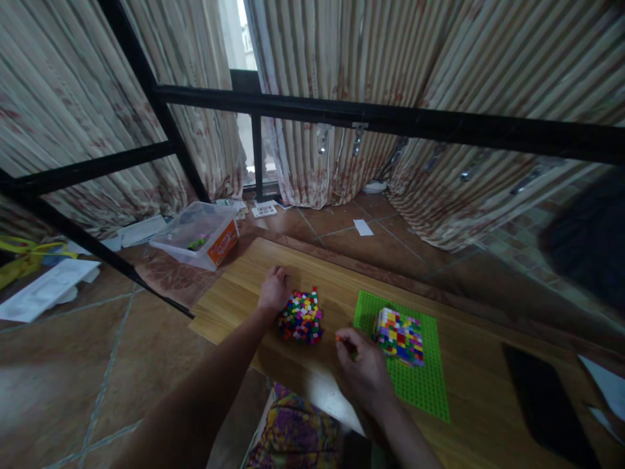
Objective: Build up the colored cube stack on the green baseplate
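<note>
A loose pile of small multicoloured toy bricks (pixel 301 318) lies on the wooden table. At the pile's upper left edge is my left hand (pixel 276 288), its fingers curled down; whatever they may hold is hidden. My right hand (pixel 365 370) is between the pile and a green baseplate (pixel 424 392), its thumb and forefinger pinched on a small orange toy brick (pixel 338 337). On the baseplate stands a rectangular block of stacked bricks (pixel 400 336) in many colours, just right of my right hand and with a patchwork top.
A dark flat object (pixel 545 397) and white paper (pixel 605 384) lie on the table (pixel 481 352) at the right. Beyond its left end, a clear plastic box (pixel 193 228) with an orange label sits on the floor. Black metal bars (pixel 303 104) cross in front of striped curtains.
</note>
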`<state>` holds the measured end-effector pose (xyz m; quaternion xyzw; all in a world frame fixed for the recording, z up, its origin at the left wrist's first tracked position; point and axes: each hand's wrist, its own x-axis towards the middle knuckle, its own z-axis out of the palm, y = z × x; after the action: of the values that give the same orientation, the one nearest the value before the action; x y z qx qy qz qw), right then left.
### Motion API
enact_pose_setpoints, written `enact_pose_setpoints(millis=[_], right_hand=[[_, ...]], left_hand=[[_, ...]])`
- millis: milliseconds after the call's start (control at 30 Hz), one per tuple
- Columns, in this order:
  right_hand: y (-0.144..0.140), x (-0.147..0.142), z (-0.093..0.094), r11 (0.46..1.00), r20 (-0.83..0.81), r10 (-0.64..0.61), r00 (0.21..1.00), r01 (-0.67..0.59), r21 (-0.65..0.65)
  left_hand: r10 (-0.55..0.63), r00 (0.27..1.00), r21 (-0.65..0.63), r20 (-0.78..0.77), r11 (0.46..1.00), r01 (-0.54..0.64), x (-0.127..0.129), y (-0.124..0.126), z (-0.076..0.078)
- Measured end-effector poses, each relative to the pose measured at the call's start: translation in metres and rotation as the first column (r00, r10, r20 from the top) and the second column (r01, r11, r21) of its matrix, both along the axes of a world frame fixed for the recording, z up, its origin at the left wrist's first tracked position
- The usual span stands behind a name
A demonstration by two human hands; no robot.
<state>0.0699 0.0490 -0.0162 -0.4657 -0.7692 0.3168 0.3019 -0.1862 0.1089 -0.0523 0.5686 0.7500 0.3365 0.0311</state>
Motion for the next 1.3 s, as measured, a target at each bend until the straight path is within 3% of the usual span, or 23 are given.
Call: enact_pose_setpoints(millis=[233,467,567,733,1000,1300], right_hand=[[-0.009,0.048,0.029,0.973,-0.209,-0.204,0.956,0.175,-0.153],[0.037,0.126,0.014,0.834,-0.357,-0.552,0.754,0.503,-0.227],[0.056,0.136,0.006,0.831,-0.391,-0.553,0.735,0.517,-0.203],[0.072,0.130,-0.001,0.876,-0.376,-0.482,0.791,0.445,-0.186],[0.078,0.135,-0.005,0.918,-0.336,-0.393,0.856,0.346,-0.193],[0.082,0.134,-0.002,0.915,-0.382,-0.386,0.839,0.294,-0.278]], left_hand=[[-0.002,0.999,0.013,-0.043,1.000,0.002,-0.002,0.001,-0.001],[-0.010,0.997,-0.003,-0.077,1.000,0.009,-0.005,0.006,-0.002],[-0.011,0.996,-0.014,-0.089,1.000,0.010,-0.005,0.006,0.000],[-0.002,0.995,-0.025,-0.096,1.000,0.000,-0.005,0.005,0.001],[-0.013,0.996,-0.017,-0.087,1.000,0.011,-0.005,0.006,0.001],[0.001,0.996,-0.008,-0.087,1.000,-0.002,-0.003,0.005,0.003]])
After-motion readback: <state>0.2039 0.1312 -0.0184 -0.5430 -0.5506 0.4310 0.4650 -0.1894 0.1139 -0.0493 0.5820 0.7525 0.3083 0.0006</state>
